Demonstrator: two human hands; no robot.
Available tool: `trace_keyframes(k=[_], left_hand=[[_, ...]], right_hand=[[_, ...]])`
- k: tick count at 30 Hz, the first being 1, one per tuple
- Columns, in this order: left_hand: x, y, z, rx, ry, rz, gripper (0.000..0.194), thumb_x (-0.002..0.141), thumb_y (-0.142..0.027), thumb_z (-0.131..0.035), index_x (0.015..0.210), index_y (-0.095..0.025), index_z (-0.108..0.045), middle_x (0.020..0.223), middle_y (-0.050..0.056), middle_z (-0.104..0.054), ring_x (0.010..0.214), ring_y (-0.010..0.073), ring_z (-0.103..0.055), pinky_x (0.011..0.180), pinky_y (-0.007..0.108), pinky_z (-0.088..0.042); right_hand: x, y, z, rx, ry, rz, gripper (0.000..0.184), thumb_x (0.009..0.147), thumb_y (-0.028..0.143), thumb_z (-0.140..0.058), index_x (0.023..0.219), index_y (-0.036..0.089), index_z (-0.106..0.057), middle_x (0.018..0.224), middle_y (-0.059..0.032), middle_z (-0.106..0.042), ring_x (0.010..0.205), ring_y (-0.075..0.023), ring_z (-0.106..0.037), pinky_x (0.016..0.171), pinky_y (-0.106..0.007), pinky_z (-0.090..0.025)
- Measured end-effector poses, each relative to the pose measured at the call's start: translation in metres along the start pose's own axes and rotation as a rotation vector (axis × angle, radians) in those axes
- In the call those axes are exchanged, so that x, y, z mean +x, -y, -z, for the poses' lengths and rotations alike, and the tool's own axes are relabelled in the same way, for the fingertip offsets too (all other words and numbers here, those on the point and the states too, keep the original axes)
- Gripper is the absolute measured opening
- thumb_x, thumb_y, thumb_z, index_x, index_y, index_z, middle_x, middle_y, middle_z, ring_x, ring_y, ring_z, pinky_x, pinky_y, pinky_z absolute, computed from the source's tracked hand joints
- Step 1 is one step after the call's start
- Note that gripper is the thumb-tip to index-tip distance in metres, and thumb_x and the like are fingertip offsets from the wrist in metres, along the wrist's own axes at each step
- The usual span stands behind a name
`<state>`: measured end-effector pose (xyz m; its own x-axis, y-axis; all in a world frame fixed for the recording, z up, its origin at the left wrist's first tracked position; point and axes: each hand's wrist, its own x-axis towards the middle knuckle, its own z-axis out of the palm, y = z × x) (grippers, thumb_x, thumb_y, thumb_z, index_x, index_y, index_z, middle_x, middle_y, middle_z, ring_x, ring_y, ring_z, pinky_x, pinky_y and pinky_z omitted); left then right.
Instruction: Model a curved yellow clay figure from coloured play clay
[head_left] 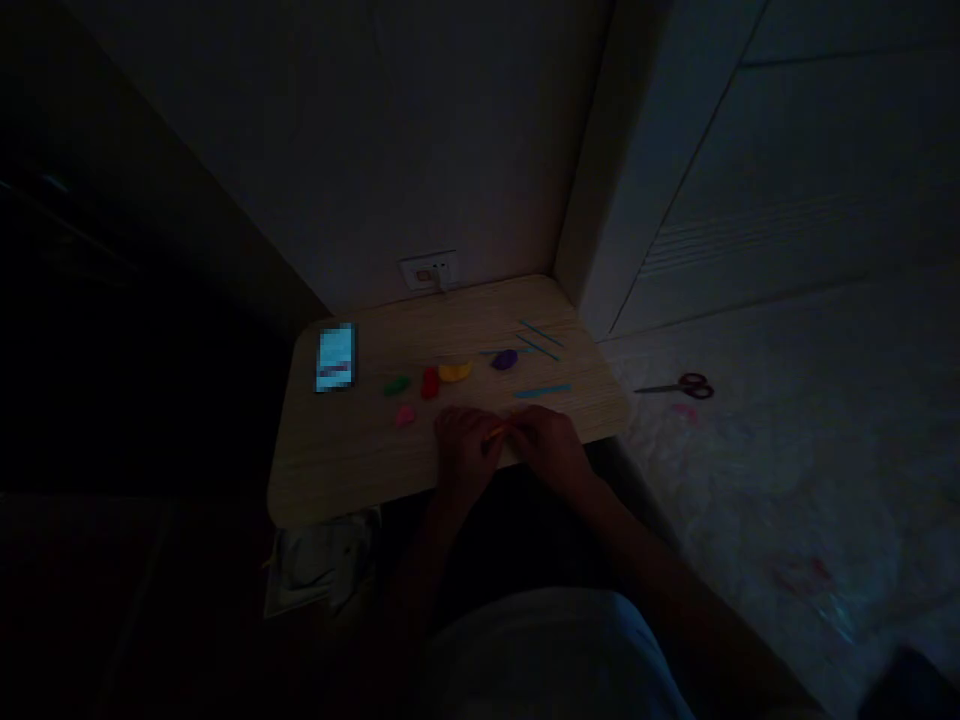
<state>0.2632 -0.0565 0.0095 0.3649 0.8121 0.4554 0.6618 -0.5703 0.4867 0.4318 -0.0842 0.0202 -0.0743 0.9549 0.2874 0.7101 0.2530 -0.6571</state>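
Note:
Both hands meet at the front edge of a small wooden table point(337, 460). My left hand point(466, 445) and my right hand point(553, 445) pinch a thin orange strip point(495, 432) between them; its material is too dark to tell. Just beyond the fingers lie soft-looking lumps, like modelling clay: a yellow lump point(454, 372), a red lump point(430, 383), a green lump point(397, 385) and a purple lump point(505, 359). A pink lump point(405, 414) sits left of my left hand. Past my right hand rests a flat blue strip point(543, 391).
Several thin blue-green sticks point(538, 347) lie at the table's back right. A lit phone point(335, 358) rests at the left. Behind is a wall socket point(430, 271) with a plug. Scissors point(679, 387) lie right of the table on a pale, wrinkled covering point(735, 490).

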Motion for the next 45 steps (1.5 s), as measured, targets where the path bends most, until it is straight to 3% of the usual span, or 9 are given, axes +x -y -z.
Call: trace_keyframes(k=[10, 14, 19, 23, 28, 33, 38, 41, 45], left_hand=[[-0.001, 0.001, -0.001, -0.015, -0.016, -0.018, 0.017, 0.088, -0.023, -0.072, 0.105, -0.023, -0.073, 0.101, 0.005, -0.078, 0.099, 0.0276, -0.066, 0.103, 0.051, -0.040], [0.001, 0.000, 0.001, -0.040, 0.021, -0.032, 0.015, 0.091, -0.022, -0.069, 0.105, -0.026, -0.075, 0.100, 0.004, -0.079, 0.099, 0.0264, -0.067, 0.106, 0.052, -0.040], [0.000, 0.001, -0.003, -0.040, -0.012, 0.009, 0.017, 0.089, -0.026, -0.072, 0.106, -0.024, -0.072, 0.100, 0.006, -0.078, 0.098, 0.0275, -0.067, 0.104, 0.052, -0.044], [-0.004, 0.005, -0.004, -0.164, -0.037, 0.080, 0.021, 0.091, -0.024, -0.070, 0.112, -0.023, -0.067, 0.108, 0.008, -0.076, 0.103, 0.0271, -0.068, 0.095, 0.045, -0.053], [-0.001, 0.006, 0.008, -0.468, 0.122, 0.137, 0.032, 0.097, -0.026, -0.062, 0.129, -0.026, -0.058, 0.117, 0.009, -0.075, 0.107, 0.0250, -0.073, 0.094, 0.040, -0.058], [0.012, 0.003, 0.025, -0.582, 0.211, 0.169, 0.039, 0.097, -0.036, -0.064, 0.133, -0.025, -0.056, 0.113, 0.009, -0.077, 0.106, 0.0255, -0.075, 0.095, 0.040, -0.058], [0.015, 0.009, 0.034, -0.706, 0.067, 0.199, 0.040, 0.098, -0.045, -0.061, 0.131, -0.022, -0.056, 0.115, 0.009, -0.077, 0.115, 0.0256, -0.070, 0.110, 0.044, -0.048], [0.012, 0.015, 0.033, -0.835, -0.044, 0.258, 0.043, 0.097, -0.053, -0.060, 0.125, -0.020, -0.060, 0.112, 0.011, -0.077, 0.113, 0.0269, -0.070, 0.108, 0.045, -0.047], [0.008, 0.015, 0.031, -0.916, -0.071, 0.311, 0.044, 0.094, -0.057, -0.064, 0.119, -0.020, -0.064, 0.109, 0.010, -0.077, 0.108, 0.0265, -0.071, 0.102, 0.041, -0.049]], right_hand=[[0.004, -0.004, 0.007, 0.049, -0.016, -0.133, 0.013, 0.092, 0.021, -0.068, 0.088, 0.020, -0.080, 0.089, -0.0087, -0.081, 0.078, -0.0235, -0.074, 0.074, -0.033, -0.056], [0.005, -0.008, 0.010, 0.084, 0.000, -0.127, 0.014, 0.093, 0.024, -0.067, 0.091, 0.020, -0.081, 0.093, -0.0100, -0.081, 0.083, -0.0257, -0.076, 0.078, -0.036, -0.057], [0.002, -0.008, 0.012, 0.193, 0.005, -0.021, 0.019, 0.092, 0.018, -0.065, 0.104, 0.022, -0.079, 0.101, -0.0077, -0.080, 0.088, -0.0225, -0.074, 0.082, -0.034, -0.057], [0.001, -0.006, 0.017, 0.231, 0.040, 0.111, 0.025, 0.093, 0.014, -0.062, 0.110, 0.023, -0.077, 0.102, -0.0075, -0.078, 0.092, -0.0216, -0.071, 0.085, -0.035, -0.056], [0.006, -0.003, 0.026, 0.268, 0.107, 0.244, 0.018, 0.097, 0.023, -0.066, 0.113, 0.023, -0.075, 0.101, -0.0072, -0.075, 0.092, -0.0208, -0.069, 0.085, -0.034, -0.055], [0.015, -0.002, 0.030, 0.224, 0.066, 0.277, 0.018, 0.103, 0.028, -0.058, 0.101, 0.020, -0.073, 0.093, -0.0078, -0.072, 0.085, -0.0198, -0.067, 0.080, -0.031, -0.053], [0.021, 0.002, 0.032, 0.182, 0.010, 0.269, 0.024, 0.105, 0.037, -0.056, 0.095, 0.019, -0.070, 0.085, -0.0065, -0.068, 0.078, -0.0192, -0.062, 0.074, -0.031, -0.049], [0.021, 0.003, 0.032, 0.187, -0.023, 0.259, 0.031, 0.105, 0.041, -0.053, 0.085, 0.019, -0.063, 0.076, -0.0038, -0.062, 0.070, -0.0174, -0.057, 0.067, -0.029, -0.044], [0.022, 0.004, 0.031, 0.165, -0.032, 0.258, 0.042, 0.109, 0.043, -0.042, 0.073, 0.022, -0.050, 0.068, -0.0008, -0.053, 0.061, -0.0154, -0.050, 0.060, -0.030, -0.036]])
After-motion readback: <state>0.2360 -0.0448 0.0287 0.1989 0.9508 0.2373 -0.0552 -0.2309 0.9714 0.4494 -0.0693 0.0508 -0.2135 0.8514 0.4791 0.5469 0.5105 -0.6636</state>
